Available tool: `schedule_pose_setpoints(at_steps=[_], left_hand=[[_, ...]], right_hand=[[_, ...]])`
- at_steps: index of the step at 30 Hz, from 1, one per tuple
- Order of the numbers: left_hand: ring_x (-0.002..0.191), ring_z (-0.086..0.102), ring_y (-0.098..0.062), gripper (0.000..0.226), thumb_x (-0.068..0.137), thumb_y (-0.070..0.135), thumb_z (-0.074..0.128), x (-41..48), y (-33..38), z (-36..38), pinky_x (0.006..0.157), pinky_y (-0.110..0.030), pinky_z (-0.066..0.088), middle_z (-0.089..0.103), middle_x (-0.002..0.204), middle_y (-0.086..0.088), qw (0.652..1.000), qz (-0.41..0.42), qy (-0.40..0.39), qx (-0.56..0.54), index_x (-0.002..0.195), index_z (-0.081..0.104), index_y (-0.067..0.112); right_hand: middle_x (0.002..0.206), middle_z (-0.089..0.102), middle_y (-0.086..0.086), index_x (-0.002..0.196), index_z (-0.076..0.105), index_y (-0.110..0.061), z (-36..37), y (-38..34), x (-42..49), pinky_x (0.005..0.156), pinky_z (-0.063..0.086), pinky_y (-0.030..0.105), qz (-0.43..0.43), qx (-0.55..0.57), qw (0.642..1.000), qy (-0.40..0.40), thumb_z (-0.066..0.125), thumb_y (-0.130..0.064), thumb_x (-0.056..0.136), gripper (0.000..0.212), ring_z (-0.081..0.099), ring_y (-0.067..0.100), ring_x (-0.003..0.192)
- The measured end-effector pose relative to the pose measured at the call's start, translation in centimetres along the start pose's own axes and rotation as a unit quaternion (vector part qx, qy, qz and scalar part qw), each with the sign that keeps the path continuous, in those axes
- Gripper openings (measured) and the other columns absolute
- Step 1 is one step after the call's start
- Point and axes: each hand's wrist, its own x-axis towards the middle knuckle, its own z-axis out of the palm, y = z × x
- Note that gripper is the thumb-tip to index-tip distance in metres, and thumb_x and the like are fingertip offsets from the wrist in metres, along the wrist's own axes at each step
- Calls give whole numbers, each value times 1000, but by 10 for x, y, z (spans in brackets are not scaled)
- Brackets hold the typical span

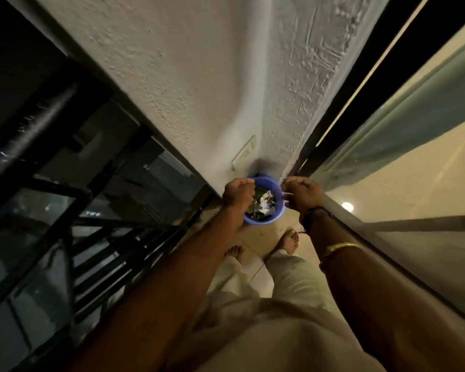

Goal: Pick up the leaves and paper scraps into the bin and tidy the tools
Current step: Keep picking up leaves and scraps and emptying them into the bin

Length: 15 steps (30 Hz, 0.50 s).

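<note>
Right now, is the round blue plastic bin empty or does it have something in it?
Not empty: green leaves and white paper scraps show inside the round blue plastic bin. How deep the pile goes, cannot tell.

The left hand (238, 194) is covering the left rim of the blue bin (263, 220); the right hand (302, 196) is hiding the right rim; the fingers of both are curling away out of sight, so whether they are gripping the rim, a handle or nothing is not showing; the leaves (258, 191) and paper scraps (267, 196) inside are appearing too small to count; the black railing (51, 157) is smearing into blur; both forearms are running off the bottom edge.
</note>
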Motion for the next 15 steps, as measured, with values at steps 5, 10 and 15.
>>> schedule_pose_setpoints(at_steps=[5,10,15], left_hand=[[85,71,-30,10,71,34,65,-6,5,-8,87,-48,59,74,81,-4,987,71,-85,119,74,74,34],[85,72,-24,14,70,38,60,-52,23,6,82,-41,60,74,82,5,911,201,-235,273,79,71,35],[80,73,-22,17,69,32,63,-98,10,50,82,-40,60,76,81,-1,854,235,-331,326,83,71,26]], right_hand=[[80,64,9,97,65,-7,-25,4,-77,56,50,30,-20,117,988,99,57,-8,98,8,59,19,64],[78,65,8,92,65,-10,-62,31,-138,61,51,31,-45,226,952,201,61,-9,96,6,60,19,65],[84,70,8,94,70,-9,-100,77,-192,63,56,35,-66,297,904,299,65,-13,94,6,65,18,69]])
